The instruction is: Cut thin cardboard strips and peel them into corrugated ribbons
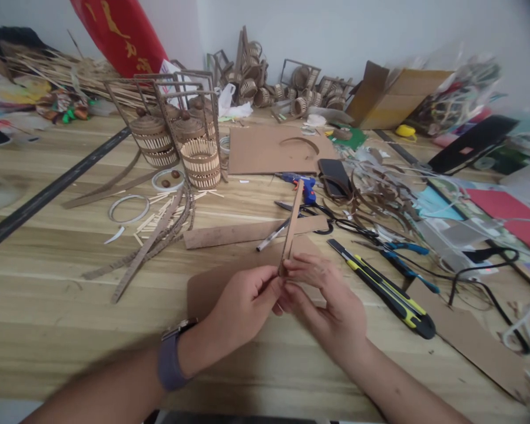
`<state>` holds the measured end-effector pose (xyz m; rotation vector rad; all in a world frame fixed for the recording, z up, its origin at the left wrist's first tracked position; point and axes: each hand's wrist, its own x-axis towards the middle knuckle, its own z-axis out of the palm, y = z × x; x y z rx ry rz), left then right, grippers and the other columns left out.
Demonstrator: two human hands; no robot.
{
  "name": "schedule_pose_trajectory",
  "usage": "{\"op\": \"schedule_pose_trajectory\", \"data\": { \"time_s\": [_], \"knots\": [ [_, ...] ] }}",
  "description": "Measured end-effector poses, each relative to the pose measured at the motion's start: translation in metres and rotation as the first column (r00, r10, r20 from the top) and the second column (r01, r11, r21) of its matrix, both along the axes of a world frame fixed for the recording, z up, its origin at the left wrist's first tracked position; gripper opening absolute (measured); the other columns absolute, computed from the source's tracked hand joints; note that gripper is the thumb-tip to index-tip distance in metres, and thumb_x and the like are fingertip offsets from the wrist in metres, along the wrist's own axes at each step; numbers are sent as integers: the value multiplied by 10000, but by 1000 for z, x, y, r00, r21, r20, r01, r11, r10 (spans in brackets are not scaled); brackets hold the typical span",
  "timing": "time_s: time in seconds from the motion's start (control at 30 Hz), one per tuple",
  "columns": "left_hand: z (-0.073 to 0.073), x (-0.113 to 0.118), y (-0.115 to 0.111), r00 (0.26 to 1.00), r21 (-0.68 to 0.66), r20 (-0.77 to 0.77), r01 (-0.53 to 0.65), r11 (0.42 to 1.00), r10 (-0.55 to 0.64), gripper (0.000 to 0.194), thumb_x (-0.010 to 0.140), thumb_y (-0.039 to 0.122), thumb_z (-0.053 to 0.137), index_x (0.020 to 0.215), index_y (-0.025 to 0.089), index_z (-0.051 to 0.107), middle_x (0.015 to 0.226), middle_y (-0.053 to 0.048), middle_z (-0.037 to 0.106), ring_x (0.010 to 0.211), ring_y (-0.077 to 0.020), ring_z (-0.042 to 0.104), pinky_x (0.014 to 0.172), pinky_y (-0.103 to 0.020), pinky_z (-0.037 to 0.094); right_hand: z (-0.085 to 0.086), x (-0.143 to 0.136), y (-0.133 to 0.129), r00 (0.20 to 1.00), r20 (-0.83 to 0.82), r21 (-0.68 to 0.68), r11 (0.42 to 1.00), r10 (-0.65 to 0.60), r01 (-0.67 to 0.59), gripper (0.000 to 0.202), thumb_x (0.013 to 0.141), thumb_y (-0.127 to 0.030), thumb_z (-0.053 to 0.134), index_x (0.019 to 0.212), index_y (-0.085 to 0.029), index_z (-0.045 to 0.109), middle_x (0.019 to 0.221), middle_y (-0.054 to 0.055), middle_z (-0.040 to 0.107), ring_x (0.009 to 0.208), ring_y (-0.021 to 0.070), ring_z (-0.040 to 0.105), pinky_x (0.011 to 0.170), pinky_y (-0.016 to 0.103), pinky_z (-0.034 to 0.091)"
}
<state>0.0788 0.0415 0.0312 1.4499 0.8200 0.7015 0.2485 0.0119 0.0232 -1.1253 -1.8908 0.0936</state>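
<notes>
A narrow brown cardboard strip (293,227) rises from between my two hands, over the middle of the table. My left hand (242,300), with a watch on its wrist, pinches the strip's lower end between thumb and fingers. Touching the same end from the right, my right hand (329,300) also has its fingers closed on it. Beneath my hands lies a flat piece of cardboard (207,282). Behind the strip are a wider cardboard strip (229,233), a pen (271,235) and a blue glue gun (308,191).
A yellow-black cutter (384,291), pliers (408,268) and scissors (327,218) lie at the right. Small stick baskets (200,164) with tall frames stand at the back left. A cardboard sheet (265,150), a phone (332,175) and an open box (397,97) are farther back.
</notes>
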Motion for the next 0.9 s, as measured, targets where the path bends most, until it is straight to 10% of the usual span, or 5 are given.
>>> {"op": "schedule_pose_trajectory", "data": {
  "time_s": [0.43,0.9],
  "knots": [
    [-1,-6,3,978,300,-206,87,950,-25,285,957,239,435,757,158,622,652,18,572,604,-104,536,581,-200,359,-3,4,-2,992,-118,-43,998,-50,45,135,922,-170,575,992,-270,633,957,14,765,1004,201,689,909,400,457],
    [6,3,2,999,-191,37,-23,981,30,188,839,307,516,750,162,596,662,6,598,619,-133,580,594,-230,473,-2,-5,-3,996,91,75,997,3,-10,184,891,-120,584,1007,-262,566,933,-1,777,920,180,727,968,397,389]
  ]
}}
